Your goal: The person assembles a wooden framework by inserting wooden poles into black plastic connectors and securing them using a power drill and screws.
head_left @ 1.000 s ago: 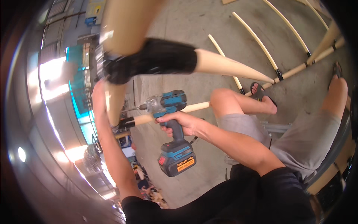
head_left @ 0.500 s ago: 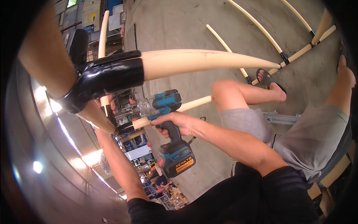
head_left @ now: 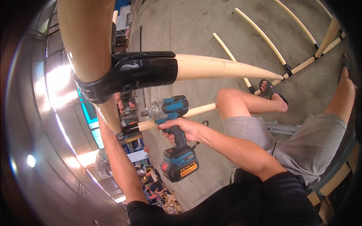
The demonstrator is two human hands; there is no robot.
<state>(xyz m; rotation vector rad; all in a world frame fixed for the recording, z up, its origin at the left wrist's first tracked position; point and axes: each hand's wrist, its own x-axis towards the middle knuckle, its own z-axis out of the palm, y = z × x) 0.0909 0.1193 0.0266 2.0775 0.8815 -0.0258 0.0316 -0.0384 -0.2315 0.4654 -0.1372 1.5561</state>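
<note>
My right hand (head_left: 181, 130) is closed around the grip of a blue and black cordless impact driver (head_left: 175, 107). A clear guard surrounds the tool's nose, which faces left toward the frame. My left hand (head_left: 119, 102) is mostly hidden behind a cream pipe (head_left: 108, 113), its fingers showing curled at the pipe's right side. Close to the camera, a black pipe joint (head_left: 139, 71) clamps a thick upright pipe (head_left: 86, 41) to a long cream pipe (head_left: 211, 67) running right. Below, a smaller black joint (head_left: 130, 129) holds a pipe (head_left: 147, 125) that passes behind the driver.
More cream pipes with black joints (head_left: 288, 70) form a frame on the concrete floor (head_left: 188, 34) at upper right. My knees and sandaled feet (head_left: 271, 92) are at the right. A metal profile (head_left: 283, 128) lies beneath my legs. Cluttered shelves and boxes (head_left: 171, 203) stand at left.
The view has shifted, so the near joint and upright pipe appear farther right. The driver sits slightly farther right and lower in view, still in my right hand. My left-hand fingers remain beside the pipe.
</note>
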